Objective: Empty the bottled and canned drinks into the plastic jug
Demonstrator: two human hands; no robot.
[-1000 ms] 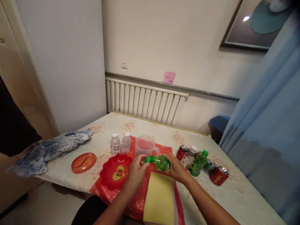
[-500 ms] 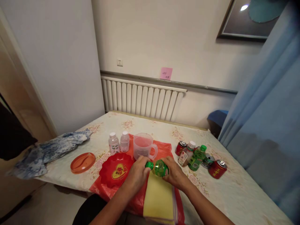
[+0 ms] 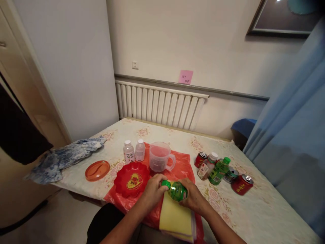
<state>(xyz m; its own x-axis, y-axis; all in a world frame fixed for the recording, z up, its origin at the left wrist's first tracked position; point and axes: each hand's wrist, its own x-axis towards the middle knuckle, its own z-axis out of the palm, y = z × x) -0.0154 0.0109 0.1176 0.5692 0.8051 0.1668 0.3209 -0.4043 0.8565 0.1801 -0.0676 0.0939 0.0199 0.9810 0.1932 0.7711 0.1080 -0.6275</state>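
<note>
Tilted on its side over the folded yellow cloth [image 3: 175, 217] is a green plastic bottle [image 3: 179, 191]. My right hand [image 3: 193, 198] is wrapped round its body. At the other end, my left hand [image 3: 154, 191] pinches the green bottle cap [image 3: 166, 184]. The cap sits at the bottle's neck; I cannot tell whether it is loose. Just beyond my hands stands a clear measuring jug [image 3: 159, 158] with its handle to the right. A red scalloped plate [image 3: 120, 181] lies left of my left hand, on a red plastic sheet [image 3: 184, 166].
Two clear bottles with white caps [image 3: 129, 152] stand behind the plate. An orange lid [image 3: 98, 170] and a crumpled blue-white cloth [image 3: 73, 157] lie left. To the right are a green-capped bottle [image 3: 219, 171], a white-capped bottle [image 3: 207, 166] and several cans, including a red can [image 3: 242, 185].
The view has shifted, so the scene sits a little further right. Both hands keep hold of the bottle and its cap, now slightly lower and nearer to me relative to the jug.
</note>
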